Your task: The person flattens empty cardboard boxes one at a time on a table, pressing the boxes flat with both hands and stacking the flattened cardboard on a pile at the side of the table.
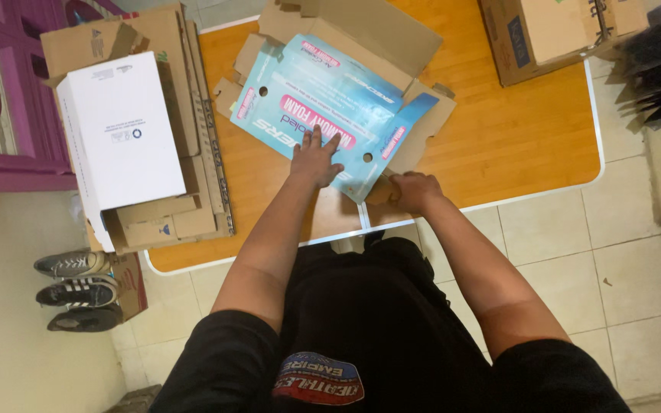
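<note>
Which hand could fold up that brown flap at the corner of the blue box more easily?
Probably the right hand. It already grips the brown flap at the near corner of the flattened blue box. The left hand lies flat, fingers spread, on the blue panel, better placed to hold it down.

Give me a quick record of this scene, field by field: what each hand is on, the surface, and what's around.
left hand: flat on the light blue flattened carton
right hand: gripping the carton's near brown flap
surface: orange wooden table
table's left side: white box atop stacked flat cardboard
far right: open brown box
floor: shoes, pale tiles
</note>
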